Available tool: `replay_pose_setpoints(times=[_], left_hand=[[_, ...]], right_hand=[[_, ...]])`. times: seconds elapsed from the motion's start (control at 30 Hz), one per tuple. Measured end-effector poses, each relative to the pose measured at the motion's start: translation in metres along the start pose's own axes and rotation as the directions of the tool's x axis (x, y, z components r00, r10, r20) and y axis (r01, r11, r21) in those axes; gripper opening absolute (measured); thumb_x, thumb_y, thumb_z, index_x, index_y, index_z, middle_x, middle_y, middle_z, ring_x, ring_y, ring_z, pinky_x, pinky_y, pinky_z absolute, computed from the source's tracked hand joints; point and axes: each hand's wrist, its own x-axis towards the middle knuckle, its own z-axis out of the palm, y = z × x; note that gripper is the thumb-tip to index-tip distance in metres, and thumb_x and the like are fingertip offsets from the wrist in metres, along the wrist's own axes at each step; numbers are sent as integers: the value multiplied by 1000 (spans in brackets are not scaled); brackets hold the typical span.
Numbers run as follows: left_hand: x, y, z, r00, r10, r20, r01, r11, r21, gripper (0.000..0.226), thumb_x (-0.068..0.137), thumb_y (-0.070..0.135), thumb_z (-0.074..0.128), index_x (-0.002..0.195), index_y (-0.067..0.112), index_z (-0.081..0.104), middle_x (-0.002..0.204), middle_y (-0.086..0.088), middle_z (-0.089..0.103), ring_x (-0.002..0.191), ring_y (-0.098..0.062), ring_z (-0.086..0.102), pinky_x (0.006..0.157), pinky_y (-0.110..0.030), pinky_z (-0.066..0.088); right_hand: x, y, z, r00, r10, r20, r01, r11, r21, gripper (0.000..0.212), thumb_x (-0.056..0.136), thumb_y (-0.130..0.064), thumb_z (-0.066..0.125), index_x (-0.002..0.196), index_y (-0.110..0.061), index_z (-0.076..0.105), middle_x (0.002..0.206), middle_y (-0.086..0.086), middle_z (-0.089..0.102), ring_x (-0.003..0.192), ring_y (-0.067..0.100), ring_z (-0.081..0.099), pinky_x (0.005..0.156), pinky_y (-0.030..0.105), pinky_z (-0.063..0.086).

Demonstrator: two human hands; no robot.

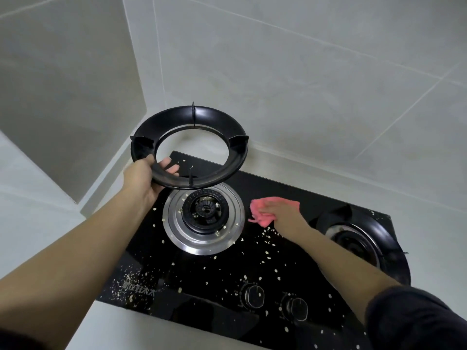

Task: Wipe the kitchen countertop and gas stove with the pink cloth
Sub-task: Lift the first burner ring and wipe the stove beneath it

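A corner of pale tiled wall [303, 72] is seen behind a pale countertop [38, 210], into which a black glass gas stove [214, 274] is set. The pink cloth [260, 210] lies bunched on the stove's glass, between the two burners and towards the back edge; it is pressed down by the right hand [283, 213], which is laid palm-down over it with the fingers stretched forward rather than curled round it; part of the cloth shows beyond the fingers and at the left of the hand. Pale flakes [267, 238] are scattered over the glass just in front of the cloth and more thickly towards the front left corner. To the left of the cloth the left burner [206, 210] is uncovered, ringed by a shiny steel plate [174, 228]. Above it, clear of the stove and tilted, a black round pan support [214, 121] is held up by the left hand [144, 178]; its near left rim is gripped, with the thumb on the outside and the fingers curled through the middle opening. To the right of the cloth the right burner [353, 238] is seen with its own black support [389, 233] in place. Two round knobs [252, 295] are set side by side near the front edge; a dark sleeve [417, 322] covers the right upper arm.
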Motion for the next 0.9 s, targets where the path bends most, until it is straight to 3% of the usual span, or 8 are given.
replay_pose_setpoints(times=[0.2, 0.3, 0.37, 0.43, 0.53, 0.6, 0.7, 0.9], left_hand=[[-14, -2, 11, 1000, -6, 14, 7, 999, -52, 24, 102, 20, 38, 126, 15, 40, 101, -11, 69, 74, -26, 72, 55, -38, 57], [-24, -3, 13, 999, -18, 33, 20, 997, -75, 20, 102, 20, 39, 121, 16, 42, 102, -11, 70, 73, -26, 73, 50, -37, 57], [-29, -6, 12, 999, -16, 47, 20, 996, -88, 22, 102, 20, 38, 124, 16, 41, 103, -11, 69, 72, -26, 74, 51, -36, 57], [-32, -5, 11, 998, -8, 56, 13, 995, -94, 23, 103, 21, 37, 124, 16, 40, 103, -10, 69, 73, -26, 73, 53, -36, 56], [-33, 2, 6, 998, 17, 57, -11, 995, -96, 23, 103, 21, 36, 126, 17, 39, 103, -10, 69, 80, -27, 72, 61, -39, 55], [-31, 3, 3, 998, 15, 56, -10, 996, -92, 24, 104, 21, 35, 127, 17, 40, 104, -10, 68, 83, -27, 70, 65, -39, 54], [-22, 10, 1, 998, 18, 65, -11, 995, -98, 19, 104, 22, 36, 120, 14, 40, 105, -11, 67, 82, -28, 70, 65, -40, 53], [-4, 15, -12, 996, -7, 84, 14, 996, -85, 20, 104, 22, 36, 122, 14, 39, 107, -12, 68, 83, -28, 70, 70, -41, 54]], right_hand=[[-60, 3, 12, 968, -73, 239, 108, 985, -135, 47, 88, 7, 47, 118, -21, 68, 118, -9, 64, 108, -4, 57, 92, 8, 40], [-61, -4, -1, 895, 41, 444, 145, 915, -376, 45, 87, 3, 51, 122, -19, 65, 102, 4, 72, 89, 15, 69, 83, 30, 55], [-51, -11, -18, 914, 31, 405, 132, 920, -368, 37, 88, -2, 50, 119, -15, 65, 91, 9, 72, 67, 11, 66, 68, 23, 56], [-32, -24, -31, 970, -65, 234, 150, 920, -362, 35, 90, 0, 46, 118, -13, 64, 84, -2, 67, 54, -1, 52, 53, 10, 46], [9, -43, -26, 987, -142, -75, 119, 960, -252, 32, 92, 3, 42, 106, -12, 67, 87, -3, 65, 68, 7, 59, 75, 28, 55], [33, -52, -12, 974, -168, -150, 116, 944, -308, 42, 88, 8, 40, 113, -16, 64, 99, 8, 67, 82, 23, 66, 80, 41, 56], [62, -57, 11, 964, -247, -100, 189, 898, -397, 61, 84, 11, 40, 126, -26, 62, 128, -5, 61, 111, 26, 57, 91, 41, 50], [45, -37, 39, 934, -358, 23, 320, 801, -506, 53, 83, 8, 42, 123, -19, 63, 138, -3, 50, 115, 20, 44, 103, 33, 33]])
